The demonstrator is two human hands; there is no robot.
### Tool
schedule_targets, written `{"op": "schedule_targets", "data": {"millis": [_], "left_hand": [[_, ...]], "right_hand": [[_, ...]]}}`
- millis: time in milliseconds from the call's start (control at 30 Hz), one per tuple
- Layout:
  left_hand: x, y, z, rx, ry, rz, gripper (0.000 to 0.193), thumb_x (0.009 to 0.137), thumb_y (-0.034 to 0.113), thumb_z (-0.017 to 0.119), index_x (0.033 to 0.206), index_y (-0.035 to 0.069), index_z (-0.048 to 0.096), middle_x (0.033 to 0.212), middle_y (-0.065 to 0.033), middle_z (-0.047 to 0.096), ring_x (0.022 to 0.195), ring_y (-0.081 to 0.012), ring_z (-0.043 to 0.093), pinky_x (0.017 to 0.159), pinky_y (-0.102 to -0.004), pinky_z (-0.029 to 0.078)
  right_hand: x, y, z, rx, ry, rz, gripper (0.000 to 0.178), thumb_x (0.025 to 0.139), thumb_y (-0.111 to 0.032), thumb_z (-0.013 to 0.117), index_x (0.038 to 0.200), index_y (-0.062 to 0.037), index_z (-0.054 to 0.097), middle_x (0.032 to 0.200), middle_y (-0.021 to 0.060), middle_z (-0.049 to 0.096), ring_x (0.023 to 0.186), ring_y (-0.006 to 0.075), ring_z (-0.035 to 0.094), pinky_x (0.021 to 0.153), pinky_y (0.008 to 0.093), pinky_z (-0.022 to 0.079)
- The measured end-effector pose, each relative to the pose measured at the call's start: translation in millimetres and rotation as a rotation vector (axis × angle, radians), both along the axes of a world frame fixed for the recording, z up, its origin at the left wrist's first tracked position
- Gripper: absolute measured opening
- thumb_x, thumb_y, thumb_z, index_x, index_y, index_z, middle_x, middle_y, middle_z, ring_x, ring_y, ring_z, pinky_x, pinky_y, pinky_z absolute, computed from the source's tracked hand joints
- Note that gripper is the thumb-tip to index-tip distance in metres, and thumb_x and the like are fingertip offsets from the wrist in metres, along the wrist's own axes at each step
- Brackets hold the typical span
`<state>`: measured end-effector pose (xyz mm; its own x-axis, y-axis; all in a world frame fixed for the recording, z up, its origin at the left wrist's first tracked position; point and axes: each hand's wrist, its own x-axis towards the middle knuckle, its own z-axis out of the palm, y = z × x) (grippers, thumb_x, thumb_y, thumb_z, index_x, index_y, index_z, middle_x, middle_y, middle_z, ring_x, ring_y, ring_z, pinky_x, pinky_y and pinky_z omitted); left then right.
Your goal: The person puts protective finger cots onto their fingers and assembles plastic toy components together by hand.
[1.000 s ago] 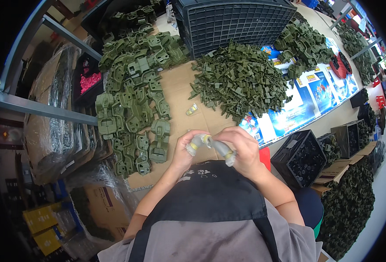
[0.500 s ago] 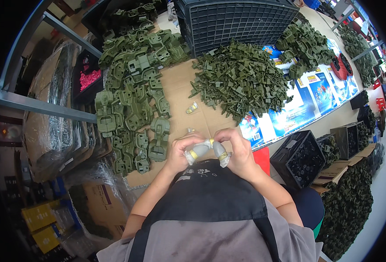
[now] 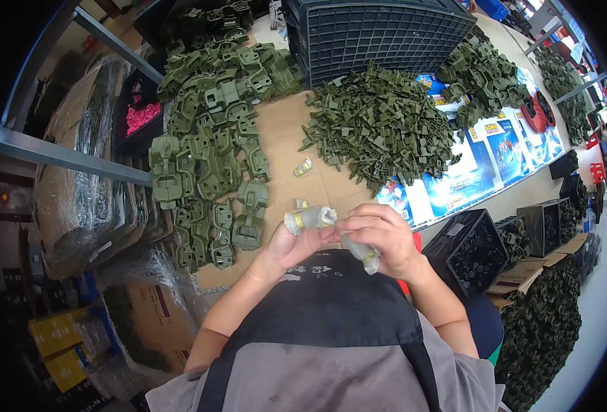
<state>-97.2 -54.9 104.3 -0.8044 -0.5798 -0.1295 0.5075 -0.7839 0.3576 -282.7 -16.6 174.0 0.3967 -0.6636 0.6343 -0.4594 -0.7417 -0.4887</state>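
Note:
In front of my apron, my left hand (image 3: pixel 293 244) and my right hand (image 3: pixel 389 244) meet at the fingertips. A grey sleeve-like thumb cover (image 3: pixel 309 219) with a yellow band and frayed ends sits on the left thumb, which lies over the curled fingers. On the right thumb is a similar grey cover (image 3: pixel 360 253), partly below the bent fingers. Both hands are closed; whatever the fingertips pinch, if anything, is hidden. Just beyond the left hand lies a small grey-and-yellow piece (image 3: pixel 301 204) on the cardboard sheet (image 3: pixel 283 137), and farther off another grey-and-yellow cover (image 3: pixel 304 167).
Dark green moulded plastic parts (image 3: pixel 211 161) are piled along the left. A heap of small green clips (image 3: pixel 379 123) fills the middle right, before a large black crate (image 3: pixel 386 41). Blue printed sheets (image 3: pixel 468 172) lie to the right. A black bin (image 3: pixel 469 250) stands beyond my right arm.
The thumbs, tip to tip before, have parted. My left hand has turned so its thumb cover points right, and my right hand has shifted slightly right, its fingers now over its thumb.

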Motion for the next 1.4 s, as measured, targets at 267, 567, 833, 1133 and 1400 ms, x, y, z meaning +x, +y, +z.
{"op": "schedule_targets", "data": {"millis": [267, 567, 833, 1133, 1400], "left_hand": [[1.6, 1.3, -5.8, 0.072, -0.059, -0.056, 0.035, 0.083, 0.037, 0.046, 0.1, 0.007, 0.054, 0.093, -0.0027, 0.055, 0.081, -0.0137, 0.049, 0.078, -0.0319, 0.04], [5.5, 0.6, -1.7, -0.003, -0.1, -0.124, 0.034, 0.084, 0.036, 0.045, 0.098, 0.006, 0.054, 0.089, -0.0042, 0.055, 0.078, -0.015, 0.051, 0.075, -0.0309, 0.041], [7.5, -13.1, 38.5, -0.455, -0.554, 0.155, 0.025, 0.083, 0.021, 0.053, 0.1, 0.003, 0.052, 0.088, -0.0048, 0.056, 0.078, -0.0134, 0.055, 0.074, -0.0276, 0.044], [3.6, -10.2, 29.0, -0.498, -0.321, -0.146, 0.02, 0.077, 0.017, 0.061, 0.086, 0.006, 0.048, 0.084, -0.0005, 0.051, 0.077, -0.0065, 0.05, 0.069, -0.0199, 0.04], [-9.9, 1.5, 27.3, -0.273, -0.267, 0.256, 0.031, 0.073, 0.02, 0.065, 0.092, 0.006, 0.045, 0.089, -0.0024, 0.048, 0.087, -0.0103, 0.047, 0.079, -0.0245, 0.038]], "right_hand": [[7.6, -15.1, -5.8, 0.002, 0.021, 0.045, 0.036, 0.061, -0.005, 0.067, 0.092, -0.0034, 0.05, 0.084, 0.0103, 0.059, 0.074, 0.0249, 0.057, 0.059, 0.0306, 0.046], [9.6, -13.7, -9.0, 0.13, -0.05, 0.087, 0.041, 0.06, -0.006, 0.07, 0.096, -0.0021, 0.051, 0.079, 0.0111, 0.057, 0.069, 0.0243, 0.057, 0.058, 0.0296, 0.046], [4.8, -2.8, -13.9, 0.641, -0.431, 0.143, 0.043, 0.069, -0.003, 0.067, 0.106, -0.0018, 0.045, 0.082, 0.0106, 0.059, 0.074, 0.018, 0.06, 0.065, 0.027, 0.048], [-8.8, 1.5, -27.7, 1.259, -0.909, 0.547, 0.039, 0.074, -0.007, 0.063, 0.106, -0.0008, 0.042, 0.095, 0.0094, 0.059, 0.075, 0.0228, 0.062, 0.065, 0.0282, 0.049], [14.5, 13.9, -30.5, 1.2, -1.016, 0.838, 0.096, 0.07, -0.038, 0.065, 0.135, -0.0192, -0.004, 0.138, 0.0146, 0.014, 0.11, 0.0361, 0.041, 0.079, 0.0422, 0.044]]}}
